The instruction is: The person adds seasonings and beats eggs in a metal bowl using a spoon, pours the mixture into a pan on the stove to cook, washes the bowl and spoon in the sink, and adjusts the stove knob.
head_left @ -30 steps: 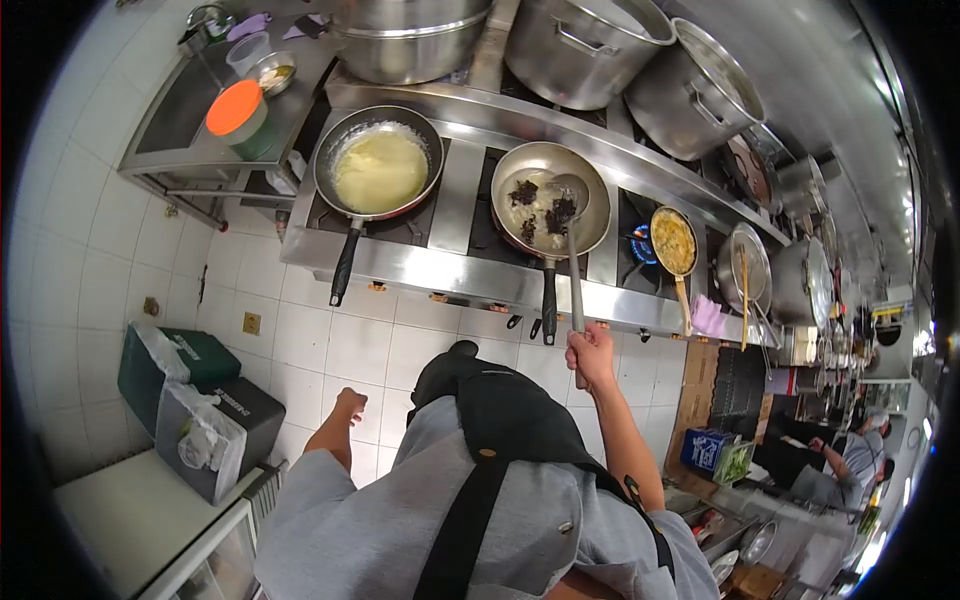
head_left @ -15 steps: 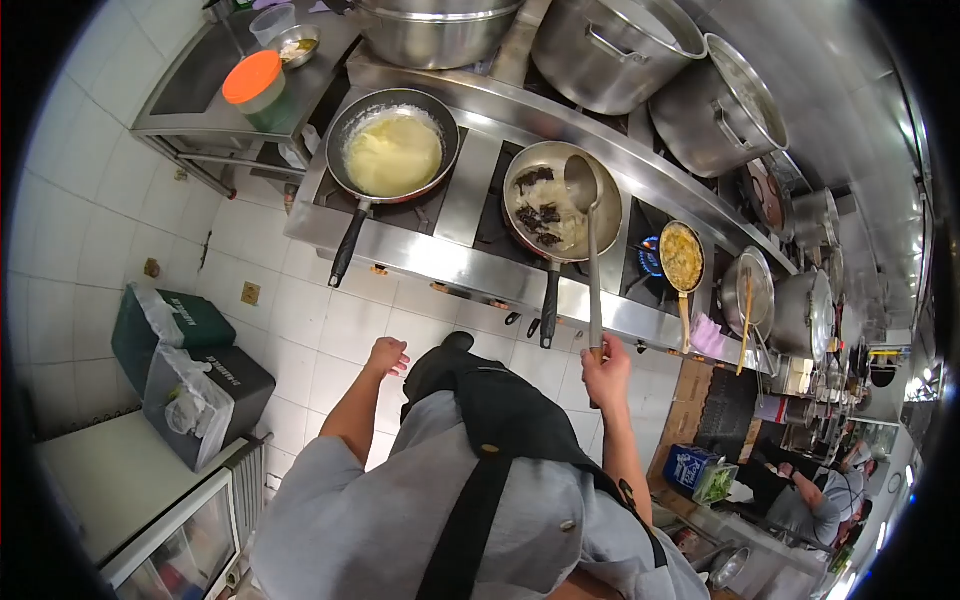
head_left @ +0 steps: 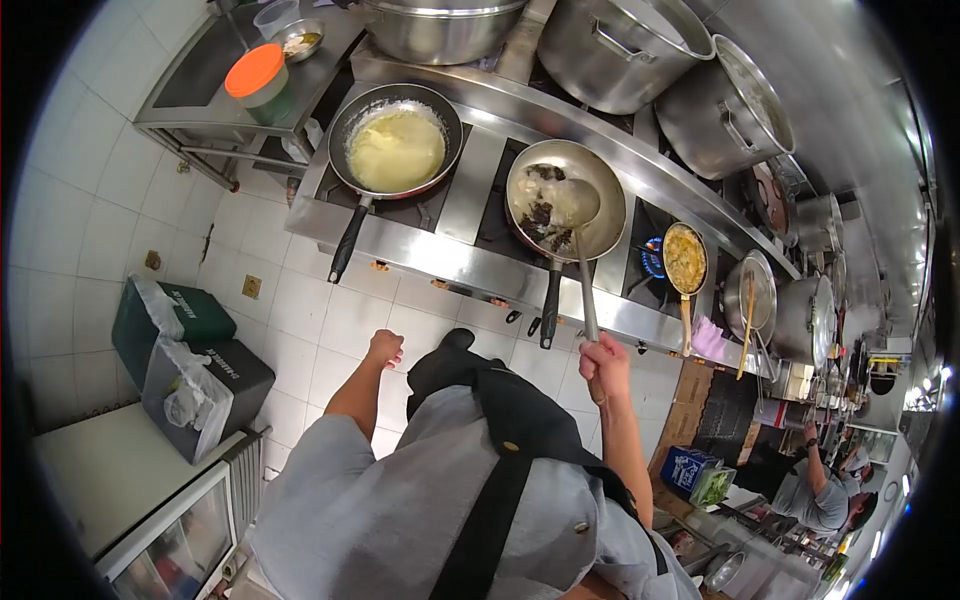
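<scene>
My right hand is closed round the handle of a long metal ladle. The ladle's bowl rests in the middle pan, in pale liquid with dark pieces. That pan's black handle points toward me, and no hand is on it. My left hand hangs in front of the stove with its fingers curled, touching nothing I can see; whether it holds anything is hidden. To the left, a black pan holds a pale yellow mixture.
A small pan of yellow food sits beside a lit blue flame. Large steel pots line the back. An orange-lidded tub stands on the left table. Bins are at left; another person is at far right.
The ladle's bowl has gone lower into the middle pan, and the dark pieces have shifted. My right hand has tilted on the handle. The person at far right has raised an arm.
</scene>
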Motion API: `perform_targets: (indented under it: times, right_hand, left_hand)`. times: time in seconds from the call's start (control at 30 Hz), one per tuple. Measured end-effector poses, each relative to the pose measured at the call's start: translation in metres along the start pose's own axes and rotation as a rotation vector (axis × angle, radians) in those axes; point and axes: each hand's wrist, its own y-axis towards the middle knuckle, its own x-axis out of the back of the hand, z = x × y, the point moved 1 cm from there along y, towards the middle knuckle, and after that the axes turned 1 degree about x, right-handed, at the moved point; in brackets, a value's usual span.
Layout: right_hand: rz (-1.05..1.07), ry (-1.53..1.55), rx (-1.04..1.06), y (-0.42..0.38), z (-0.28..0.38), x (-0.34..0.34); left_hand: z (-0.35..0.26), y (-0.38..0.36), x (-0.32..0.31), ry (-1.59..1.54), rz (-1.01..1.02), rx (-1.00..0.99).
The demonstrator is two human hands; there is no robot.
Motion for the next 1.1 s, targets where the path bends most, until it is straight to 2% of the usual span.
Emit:
perform_targets:
  times: [0.1, 0.2, 0.3, 0.4, 0.5, 0.53, 0.67, 0.8, 0.9, 0.97, 1.03, 1.07, 1.1]
  right_hand:
    - [0.097, 0.667, -0.191, -0.003, 0.008, -0.011]
    - [0.059, 0.304, -0.047, -0.011, 0.005, -0.015]
    - [-0.122, -0.244, 0.052, -0.025, 0.007, -0.016]
    - [-0.238, -0.836, 0.362, -0.016, -0.008, 0.019]
    - [-0.268, -1.053, 0.523, -0.012, 0.008, 0.032]
    - [-0.227, -1.082, 0.63, -0.001, 0.005, 0.043]
    - [-0.233, -1.237, 0.574, 0.029, -0.002, 0.066]
    - [-0.216, -1.303, 0.674, 0.052, -0.025, 0.084]
    - [-0.184, -1.282, 0.572, 0.038, -0.013, 0.074]
    - [-0.185, -1.289, 0.561, 0.042, -0.02, 0.08]
    - [-0.166, -1.29, 0.631, 0.048, -0.019, 0.078]
    - [-0.138, -1.282, 0.695, 0.049, -0.021, 0.077]
    - [-0.134, -1.279, 0.649, 0.047, -0.02, 0.073]
  left_hand:
    - [0.002, -0.004, -0.005, -0.005, 0.031, -0.026]
    - [0.008, -0.009, -0.006, -0.081, 0.033, -0.035]
    - [0.028, -0.002, 0.0, -0.146, 0.038, -0.029]
    - [0.047, -0.002, 0.01, -0.089, 0.056, 0.046]
    - [0.054, -0.02, 0.014, -0.031, 0.019, 0.131]
    - [0.058, -0.025, 0.011, -0.037, -0.001, 0.123]
    - [0.061, -0.062, -0.001, -0.045, -0.076, 0.054]
    - [0.067, -0.094, -0.016, -0.115, -0.093, -0.093]
    - [0.077, -0.128, -0.025, -0.23, -0.161, -0.11]
    - [0.104, -0.132, -0.028, -0.133, -0.139, -0.107]
    - [0.163, -0.107, -0.03, 0.026, -0.107, -0.313]
    - [0.173, -0.115, -0.027, -0.096, -0.053, -0.239]
    - [0.181, -0.125, -0.029, -0.229, 0.003, -0.167]
